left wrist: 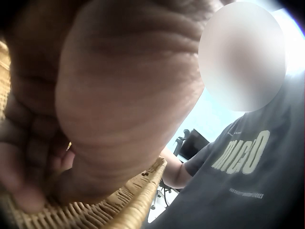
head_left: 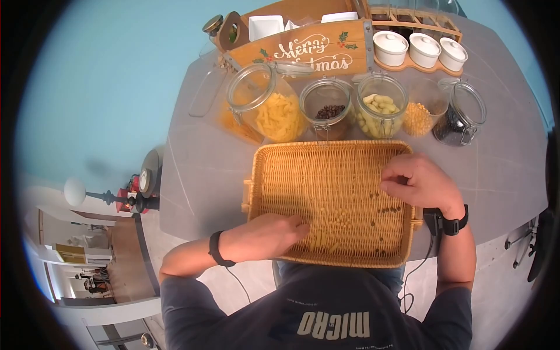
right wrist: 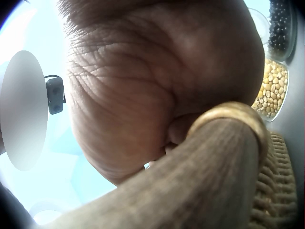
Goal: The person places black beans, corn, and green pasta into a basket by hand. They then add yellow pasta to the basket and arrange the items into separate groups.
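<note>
A rectangular wicker basket (head_left: 315, 175) lies in front of the person. At its front left corner the left hand (head_left: 271, 233) reaches over the rim, fingers bent down near yellow pasta pieces (head_left: 324, 240). Over the right side is the right hand (head_left: 423, 184), its fingers curled toward the thumb; I cannot tell whether a small thing sits between them. Several dark beans (head_left: 389, 209) are scattered below it on the weave, and pale corn kernels (head_left: 340, 219) lie mid-basket. The right wrist view shows the basket's handle (right wrist: 190, 176) close under the palm, the fingertips mostly hidden.
Behind the basket stand open glass jars of pasta (head_left: 279, 116), dark red beans (head_left: 330, 112), peanuts (head_left: 379, 114), corn (head_left: 417, 118) and black beans (head_left: 450, 125). Further back are a wooden Christmas crate (head_left: 309, 49) and lidded white pots (head_left: 424, 49) on a grey table (head_left: 198, 157).
</note>
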Demonstrator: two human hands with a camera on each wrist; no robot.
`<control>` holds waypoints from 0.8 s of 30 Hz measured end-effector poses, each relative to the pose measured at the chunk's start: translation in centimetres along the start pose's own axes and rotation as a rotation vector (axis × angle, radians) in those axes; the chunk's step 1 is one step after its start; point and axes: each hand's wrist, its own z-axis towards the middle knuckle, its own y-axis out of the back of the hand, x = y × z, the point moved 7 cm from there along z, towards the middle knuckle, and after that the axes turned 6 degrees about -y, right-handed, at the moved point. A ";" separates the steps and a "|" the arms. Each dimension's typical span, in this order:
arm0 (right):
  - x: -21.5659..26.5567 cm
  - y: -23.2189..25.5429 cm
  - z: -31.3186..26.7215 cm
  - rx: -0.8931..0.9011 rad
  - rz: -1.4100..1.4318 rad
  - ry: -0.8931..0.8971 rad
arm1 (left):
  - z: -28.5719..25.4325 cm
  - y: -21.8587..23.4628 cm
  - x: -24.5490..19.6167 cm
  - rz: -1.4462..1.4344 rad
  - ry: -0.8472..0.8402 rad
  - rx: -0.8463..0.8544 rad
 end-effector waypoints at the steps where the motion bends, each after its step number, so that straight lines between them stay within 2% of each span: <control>1: 0.1 0.1 0.0 0.004 -0.003 -0.003 | -0.1 0.8 0.3 0.021 0.015 -0.033; 3: 0.3 0.1 0.0 0.010 -0.008 -0.006 | -0.6 3.0 1.1 0.067 0.047 -0.096; 6: 0.4 0.1 0.1 0.016 0.002 0.005 | -2.1 10.6 0.2 0.192 0.025 -0.490; 8: 0.4 0.1 0.1 0.008 -0.009 0.025 | -3.6 15.5 -0.4 0.407 0.204 -0.700; 10: 0.4 0.0 0.1 0.002 -0.013 0.035 | -4.2 19.7 1.2 0.458 0.203 -0.861; 13: 0.4 0.1 -0.1 -0.004 -0.021 0.050 | -4.2 23.0 3.7 0.424 0.307 -1.013; 16: 0.4 0.2 0.0 -0.014 -0.026 0.080 | -3.5 22.7 2.4 0.559 0.328 -0.969; 19: 0.2 0.1 -0.1 -0.004 -0.003 0.072 | -2.1 17.7 -0.2 0.625 0.158 -0.779; 21: 0.2 -0.1 0.0 0.004 0.010 0.053 | 0.1 13.2 -1.5 0.454 -0.201 -0.513; 23: 0.1 -0.1 0.0 0.010 0.017 0.034 | 1.9 8.3 -2.0 0.220 -0.260 -0.218; 24: 0.1 -0.1 0.0 0.011 0.021 0.026 | 2.3 6.2 -2.1 0.179 -0.292 -0.157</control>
